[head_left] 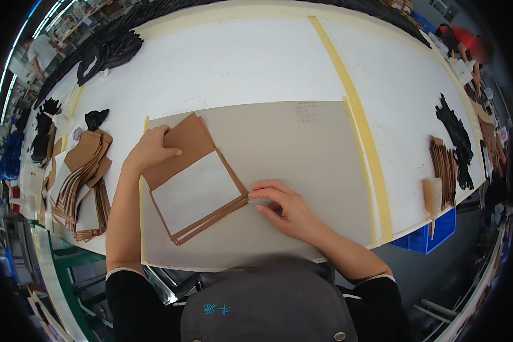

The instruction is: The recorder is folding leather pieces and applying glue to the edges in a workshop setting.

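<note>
A small stack of flat brown sheets [185, 138] lies tilted on the grey board in front of me, with a white panel [196, 188] covering the lower part of its top face. Their edges are slightly fanned along the right and bottom sides. My left hand [153, 149] grips the upper left edge of the stack, thumb lying on top; its other fingers are partly hidden. At the right corner of the sheets, my right hand [285, 210] has its fingers apart, the fingertips touching or very close to the edges.
Curved brown sheets [82, 165] are piled at the left, near black gloves [48, 114]. More brown pieces [443, 171], a black bundle [457, 139] and a pale block [432, 195] sit at the right. Yellow tape [359, 131] crosses the white table [239, 62]. A blue bin [433, 235] stands below the right edge.
</note>
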`<action>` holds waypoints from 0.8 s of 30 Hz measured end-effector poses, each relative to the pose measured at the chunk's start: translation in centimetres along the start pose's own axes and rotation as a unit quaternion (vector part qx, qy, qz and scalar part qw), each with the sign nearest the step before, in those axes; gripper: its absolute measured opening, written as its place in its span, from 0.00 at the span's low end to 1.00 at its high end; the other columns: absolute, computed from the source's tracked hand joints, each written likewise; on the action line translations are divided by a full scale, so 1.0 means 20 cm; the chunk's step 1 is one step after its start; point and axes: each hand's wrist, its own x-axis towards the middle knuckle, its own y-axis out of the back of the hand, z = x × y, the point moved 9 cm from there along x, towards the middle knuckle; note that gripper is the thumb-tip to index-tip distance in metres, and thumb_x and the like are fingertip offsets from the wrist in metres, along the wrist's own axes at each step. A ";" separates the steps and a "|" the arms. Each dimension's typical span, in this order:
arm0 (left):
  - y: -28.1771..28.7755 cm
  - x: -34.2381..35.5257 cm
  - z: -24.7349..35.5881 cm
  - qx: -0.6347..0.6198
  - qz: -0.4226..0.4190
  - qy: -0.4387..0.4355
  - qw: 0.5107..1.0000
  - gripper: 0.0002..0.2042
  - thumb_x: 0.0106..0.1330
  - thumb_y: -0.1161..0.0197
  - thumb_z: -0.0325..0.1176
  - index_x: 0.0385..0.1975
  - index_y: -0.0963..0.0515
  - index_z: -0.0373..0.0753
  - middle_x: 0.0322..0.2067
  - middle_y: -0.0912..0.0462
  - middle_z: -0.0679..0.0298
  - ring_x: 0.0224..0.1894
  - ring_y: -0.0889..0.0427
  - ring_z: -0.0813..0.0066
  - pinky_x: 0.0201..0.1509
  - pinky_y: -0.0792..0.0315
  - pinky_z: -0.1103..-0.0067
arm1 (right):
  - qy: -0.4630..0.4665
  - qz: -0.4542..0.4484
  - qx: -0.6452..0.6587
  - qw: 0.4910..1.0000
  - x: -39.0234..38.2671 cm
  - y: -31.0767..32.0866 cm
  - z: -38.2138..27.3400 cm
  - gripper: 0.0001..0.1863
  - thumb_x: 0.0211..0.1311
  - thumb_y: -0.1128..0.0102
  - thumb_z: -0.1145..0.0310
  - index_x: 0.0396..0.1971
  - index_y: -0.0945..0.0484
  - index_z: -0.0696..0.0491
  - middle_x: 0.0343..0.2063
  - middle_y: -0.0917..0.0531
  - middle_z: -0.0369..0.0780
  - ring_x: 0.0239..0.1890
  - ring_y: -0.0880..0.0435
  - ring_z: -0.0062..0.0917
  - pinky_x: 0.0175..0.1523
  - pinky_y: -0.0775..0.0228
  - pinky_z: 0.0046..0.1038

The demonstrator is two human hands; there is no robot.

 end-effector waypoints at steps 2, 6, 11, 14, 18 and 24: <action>-0.04 0.03 0.10 -0.009 -0.017 -0.060 0.998 0.23 0.51 0.31 0.33 0.46 0.25 0.29 0.33 0.20 0.50 0.38 0.21 0.54 0.47 0.28 0.69 | -0.004 0.016 -0.005 1.000 -0.02 0.02 0.02 0.13 0.62 0.42 0.73 0.47 0.24 0.51 0.52 0.25 0.39 0.39 0.18 0.27 0.38 0.21 0.24; -0.07 -0.06 0.37 -0.055 -0.054 -0.150 0.986 0.16 0.55 0.36 0.27 0.42 0.25 0.26 0.24 0.24 0.49 0.26 0.31 0.66 0.34 0.33 0.71 | 0.013 -0.021 0.034 0.999 -0.03 -0.02 0.02 0.18 0.61 0.41 0.74 0.52 0.27 0.51 0.53 0.27 0.39 0.47 0.21 0.27 0.42 0.20 0.23; -0.07 -0.34 0.78 0.049 -0.080 -0.199 0.976 0.10 0.50 0.35 0.21 0.30 0.28 0.29 0.17 0.28 0.51 0.19 0.34 0.61 0.27 0.36 0.74 | 0.023 0.101 0.022 0.994 -0.04 0.13 -0.03 0.30 0.59 0.36 0.66 0.60 0.35 0.54 0.56 0.30 0.42 0.51 0.23 0.36 0.54 0.25 0.32; -0.03 -0.53 1.06 0.020 -0.127 -0.266 0.955 0.09 0.50 0.35 0.20 0.28 0.29 0.31 0.14 0.32 0.54 0.18 0.35 0.66 0.25 0.38 0.74 | 0.107 0.159 0.003 0.981 -0.13 0.25 -0.07 0.38 0.56 0.32 0.61 0.64 0.40 0.55 0.57 0.30 0.45 0.50 0.22 0.38 0.56 0.28 0.33; 0.01 -0.57 1.15 -0.102 -0.156 -0.297 0.937 0.08 0.50 0.36 0.20 0.29 0.28 0.32 0.13 0.33 0.57 0.16 0.37 0.67 0.24 0.40 0.74 | 0.034 -0.027 0.166 0.985 -0.24 0.17 -0.13 0.44 0.56 0.31 0.59 0.67 0.46 0.55 0.55 0.28 0.47 0.46 0.20 0.34 0.53 0.27 0.31; -0.06 -0.23 1.25 -0.190 -0.148 -0.291 0.926 0.10 0.52 0.35 0.23 0.33 0.25 0.30 0.24 0.21 0.60 0.28 0.27 0.77 0.36 0.31 0.79 | -0.045 -0.035 0.226 0.972 -0.32 0.15 -0.09 0.36 0.63 0.38 0.64 0.66 0.46 0.56 0.45 0.20 0.44 0.44 0.20 0.26 0.48 0.26 0.27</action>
